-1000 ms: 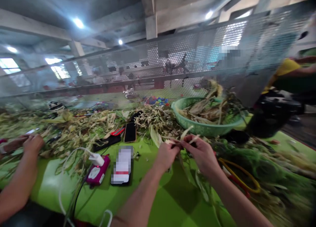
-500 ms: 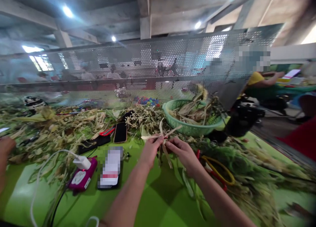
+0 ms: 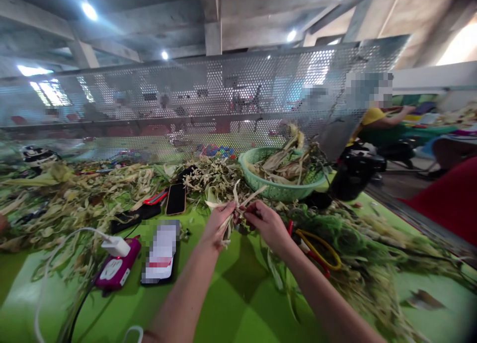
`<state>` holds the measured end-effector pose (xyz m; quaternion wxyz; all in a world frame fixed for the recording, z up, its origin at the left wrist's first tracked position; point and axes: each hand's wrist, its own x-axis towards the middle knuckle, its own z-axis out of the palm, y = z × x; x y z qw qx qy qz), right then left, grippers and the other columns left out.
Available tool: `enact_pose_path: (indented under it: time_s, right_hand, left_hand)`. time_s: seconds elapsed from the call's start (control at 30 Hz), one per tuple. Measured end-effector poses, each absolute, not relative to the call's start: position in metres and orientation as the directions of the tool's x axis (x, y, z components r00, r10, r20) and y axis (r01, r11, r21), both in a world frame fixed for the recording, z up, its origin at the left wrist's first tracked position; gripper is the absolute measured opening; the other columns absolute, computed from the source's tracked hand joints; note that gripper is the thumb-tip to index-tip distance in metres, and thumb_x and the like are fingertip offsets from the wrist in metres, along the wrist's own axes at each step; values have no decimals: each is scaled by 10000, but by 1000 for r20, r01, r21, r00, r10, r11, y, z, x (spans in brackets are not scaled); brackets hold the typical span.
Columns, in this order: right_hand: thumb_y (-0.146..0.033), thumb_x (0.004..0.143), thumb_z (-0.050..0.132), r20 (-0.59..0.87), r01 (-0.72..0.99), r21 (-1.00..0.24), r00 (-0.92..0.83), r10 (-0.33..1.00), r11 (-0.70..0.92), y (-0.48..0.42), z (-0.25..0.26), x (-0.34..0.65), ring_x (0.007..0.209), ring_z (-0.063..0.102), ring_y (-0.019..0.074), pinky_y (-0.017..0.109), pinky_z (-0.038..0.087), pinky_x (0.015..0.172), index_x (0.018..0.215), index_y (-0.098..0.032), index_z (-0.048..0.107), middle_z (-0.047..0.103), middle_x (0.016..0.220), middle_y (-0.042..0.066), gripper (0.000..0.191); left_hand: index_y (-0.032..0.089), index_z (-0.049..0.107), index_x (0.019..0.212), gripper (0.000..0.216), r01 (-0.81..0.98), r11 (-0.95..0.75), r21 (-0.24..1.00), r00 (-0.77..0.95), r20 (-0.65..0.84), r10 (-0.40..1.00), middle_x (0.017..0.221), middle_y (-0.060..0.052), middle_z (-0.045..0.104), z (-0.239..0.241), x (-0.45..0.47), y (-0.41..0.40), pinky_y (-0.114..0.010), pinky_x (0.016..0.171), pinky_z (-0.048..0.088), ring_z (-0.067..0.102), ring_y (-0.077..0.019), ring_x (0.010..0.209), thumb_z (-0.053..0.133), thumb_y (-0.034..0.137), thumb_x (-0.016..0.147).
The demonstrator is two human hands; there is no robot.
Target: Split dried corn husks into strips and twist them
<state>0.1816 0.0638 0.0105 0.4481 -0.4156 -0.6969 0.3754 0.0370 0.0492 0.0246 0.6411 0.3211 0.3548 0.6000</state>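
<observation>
My left hand (image 3: 218, 223) pinches a small bundle of pale dried corn husk strips (image 3: 236, 190) between thumb and fingers. The strips fan out like a star above the hand, and other ends hang down below it. Close on the right, my right hand (image 3: 269, 226) has its fingertips pressed together at the edge of the same strips, near their crossing point. Exactly which strip lies in the right fingertips is too small to make out. Both hands are just above the green table (image 3: 223, 303).
A green plastic basket (image 3: 286, 191) of dried husks stands behind. Wire-handled pliers (image 3: 320, 251) and green fibres (image 3: 346, 233) lie right. Left are a phone (image 3: 176, 199), a blurred-screen phone (image 3: 160, 258), a magenta power block (image 3: 118, 268) and loose husks. A co-worker sits far right.
The view has shifted slightly right. Lower husk strips that hung between my hands are now gathered against my left hand. My right fingers are curled more tightly.
</observation>
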Motion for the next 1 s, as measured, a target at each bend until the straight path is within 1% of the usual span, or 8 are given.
enact_pose_path:
  time_s: [0.1, 0.2, 0.33, 0.43, 0.57, 0.67, 0.83, 1.0]
  right_hand:
    - [-320, 808, 563, 356, 276, -868, -237, 904, 414, 63, 12, 182, 625, 497, 155, 254, 374, 580, 766, -216, 544, 571, 675, -13, 114]
    - [-312, 830, 541, 407, 311, -836, -202, 891, 452, 61, 15, 184, 661, 508, 166, 263, 386, 612, 775, -216, 548, 580, 708, -2, 111]
    - [-320, 831, 555, 493, 364, -777, -155, 856, 513, 55, 25, 187, 757, 548, 201, 296, 418, 702, 830, -213, 596, 610, 800, 39, 115]
    - [-351, 840, 562, 558, 412, -721, -131, 819, 557, 49, 33, 186, 848, 551, 221, 316, 406, 786, 828, -217, 625, 625, 856, 57, 149]
    - [-379, 827, 577, 450, 394, -773, -212, 867, 498, 45, 28, 180, 747, 547, 197, 285, 401, 690, 807, -218, 623, 629, 785, 30, 169]
    - [-334, 782, 603, 354, 354, -830, -262, 898, 431, 48, 16, 173, 618, 497, 161, 254, 366, 574, 779, -211, 600, 590, 684, -5, 123]
    - [-305, 781, 570, 302, 344, -849, -308, 902, 402, 54, 1, 166, 553, 441, 140, 246, 321, 525, 654, -207, 565, 516, 586, -21, 160]
    - [-414, 775, 580, 156, 170, -959, -348, 924, 226, 57, -7, 158, 451, 401, 118, 234, 276, 441, 660, -195, 603, 468, 488, -32, 248]
  left_hand:
    - [92, 695, 690, 313, -559, 119, 821, 63, -101, 993, 528, 8, 558, 25, 36, 48, -197, 477, 352, 449, -57, 457, 784, 380, 606]
    - [107, 712, 811, 334, -558, 142, 818, 97, -106, 990, 641, -23, 640, 26, 33, 44, -207, 557, 419, 541, -88, 556, 789, 366, 614]
    - [124, 718, 898, 378, -478, 46, 877, 23, -40, 999, 805, -70, 701, 27, 30, 41, -248, 664, 462, 606, -136, 686, 789, 363, 614]
    - [156, 726, 898, 324, -358, -68, 931, -42, 57, 997, 865, -80, 709, 27, 30, 42, -291, 733, 470, 623, -174, 754, 745, 383, 667]
    - [202, 733, 895, 258, -206, -191, 960, -145, 163, 976, 903, -64, 704, 26, 32, 43, -301, 806, 451, 617, -198, 858, 701, 383, 714]
    - [206, 731, 888, 263, -176, -191, 966, -204, 154, 967, 856, -45, 702, 24, 34, 43, -282, 754, 440, 600, -182, 800, 685, 404, 721]
    - [191, 724, 847, 277, -318, -161, 934, -253, 80, 964, 776, -32, 690, 23, 37, 44, -265, 692, 429, 581, -159, 711, 691, 425, 704]
    - [151, 714, 817, 315, -417, -120, 901, -248, 15, 969, 668, -25, 645, 22, 37, 43, -239, 603, 418, 558, -128, 616, 721, 427, 664]
